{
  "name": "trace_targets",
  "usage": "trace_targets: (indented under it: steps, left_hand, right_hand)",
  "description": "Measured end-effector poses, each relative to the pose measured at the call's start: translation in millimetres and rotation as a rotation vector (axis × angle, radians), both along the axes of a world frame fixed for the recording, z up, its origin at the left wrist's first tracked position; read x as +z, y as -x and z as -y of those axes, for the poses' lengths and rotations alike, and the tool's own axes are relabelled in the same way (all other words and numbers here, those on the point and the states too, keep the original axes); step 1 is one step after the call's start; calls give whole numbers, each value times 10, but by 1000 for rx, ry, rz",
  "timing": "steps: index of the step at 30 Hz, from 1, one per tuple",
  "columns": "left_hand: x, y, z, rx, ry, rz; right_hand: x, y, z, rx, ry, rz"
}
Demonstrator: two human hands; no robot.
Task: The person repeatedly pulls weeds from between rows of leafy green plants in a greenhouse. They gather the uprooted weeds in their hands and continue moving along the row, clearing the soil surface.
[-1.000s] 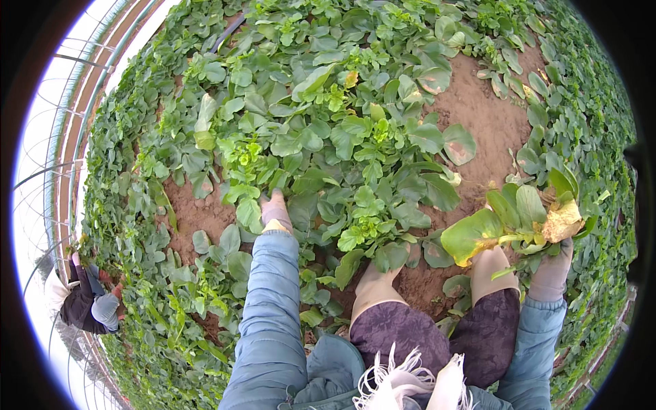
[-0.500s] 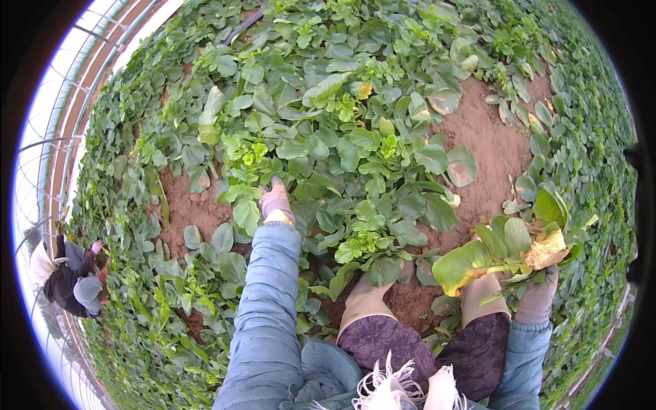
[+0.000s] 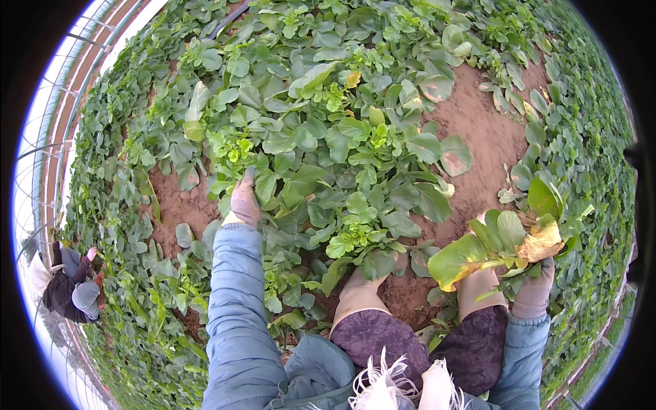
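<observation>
My left hand (image 3: 244, 199), in a greyish glove, reaches into leafy green plants (image 3: 280, 188) left of the middle. One finger stretches up beside a bright young leaf cluster (image 3: 234, 150); leaves partly cover the other fingers. At the lower right my right hand (image 3: 536, 292), gloved too, is closed around a bunch of picked leaves (image 3: 506, 244). Some of these leaves are green, one broad leaf is yellowing at its edge, and one is dry and tan. The bunch hangs over my right knee.
Bare reddish soil (image 3: 482, 126) shows between the plants at right, and another soil patch (image 3: 179, 205) at left. Two people (image 3: 72, 287) crouch among plants at the far left, near a curved frame with pale sheeting (image 3: 51, 147). My bent legs (image 3: 383, 335) are close below.
My left hand has moved left and slightly deeper among the leaves, and its finger now points upward. The view has shifted a little. My right hand still holds the leaf bunch, nearly unmoved.
</observation>
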State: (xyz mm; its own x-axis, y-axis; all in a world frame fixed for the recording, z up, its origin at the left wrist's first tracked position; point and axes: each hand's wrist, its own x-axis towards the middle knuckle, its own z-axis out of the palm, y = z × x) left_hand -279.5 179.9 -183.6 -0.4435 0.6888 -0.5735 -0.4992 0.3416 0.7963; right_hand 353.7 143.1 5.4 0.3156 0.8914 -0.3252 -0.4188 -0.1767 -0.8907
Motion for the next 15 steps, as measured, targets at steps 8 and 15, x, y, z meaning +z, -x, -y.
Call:
trace_targets:
  steps: [8, 15]
  left_hand:
    - [364, 306, -58, -34, 199, -78]
    - [943, 594, 26, 49, -87, -179]
  right_hand:
    - [-19, 20, -6, -6, 6, 88]
    - [-18, -2, -20, 51, 16, 85]
